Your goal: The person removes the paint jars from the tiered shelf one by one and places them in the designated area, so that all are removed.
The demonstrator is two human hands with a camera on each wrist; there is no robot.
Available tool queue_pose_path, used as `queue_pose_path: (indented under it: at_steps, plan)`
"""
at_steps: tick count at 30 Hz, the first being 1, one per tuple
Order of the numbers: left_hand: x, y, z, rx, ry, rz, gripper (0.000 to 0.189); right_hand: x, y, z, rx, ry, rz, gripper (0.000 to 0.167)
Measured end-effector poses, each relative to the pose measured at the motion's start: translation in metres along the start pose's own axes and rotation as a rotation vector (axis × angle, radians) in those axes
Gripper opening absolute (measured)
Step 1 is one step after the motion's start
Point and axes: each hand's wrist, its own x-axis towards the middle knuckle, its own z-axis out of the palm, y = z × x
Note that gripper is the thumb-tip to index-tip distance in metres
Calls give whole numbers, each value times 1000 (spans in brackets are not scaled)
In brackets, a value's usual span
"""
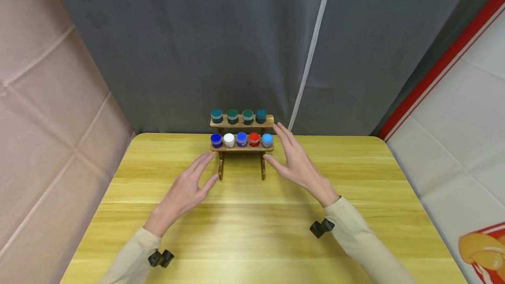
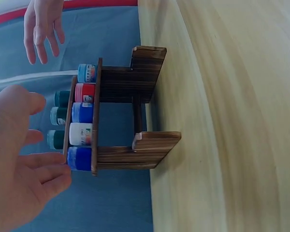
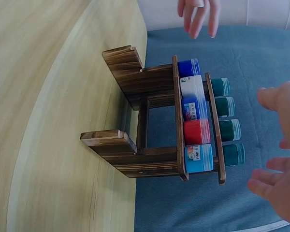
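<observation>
A small two-tier wooden rack stands at the table's back edge. Its lower tier carries several paint jars: dark blue, white, blue, red and light blue. Along the upper tier sit several green and teal jars. My left hand is held at the rack's left side, fingers extended and thumb apart, holding nothing. On the other side my right hand spreads its fingers near the rack's right end, also holding nothing. Both palms face the rack.
The wooden table stretches out in front of the rack. Close behind it hangs a grey curtain with a white cord. Pale quilted fabric borders the left side, and a white, red-edged sheet borders the right.
</observation>
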Motion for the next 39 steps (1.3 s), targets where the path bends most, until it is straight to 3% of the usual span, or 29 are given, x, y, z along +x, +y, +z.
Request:
queue_pose_path:
  at_steps: [7, 17, 23, 39]
  plan:
    - [4, -10, 17, -81, 40, -41, 60, 8, 3, 7, 41, 42, 56, 77]
    - [15, -22, 37, -164, 2, -166, 54, 21, 9, 26, 131, 50, 174, 66]
    - [21, -30, 49, -211, 43, -196, 51, 20, 13, 41, 125, 58, 201, 60]
    - [33, -36, 78, -226, 123, -271, 42, 20, 23, 59, 120, 77, 277, 51]
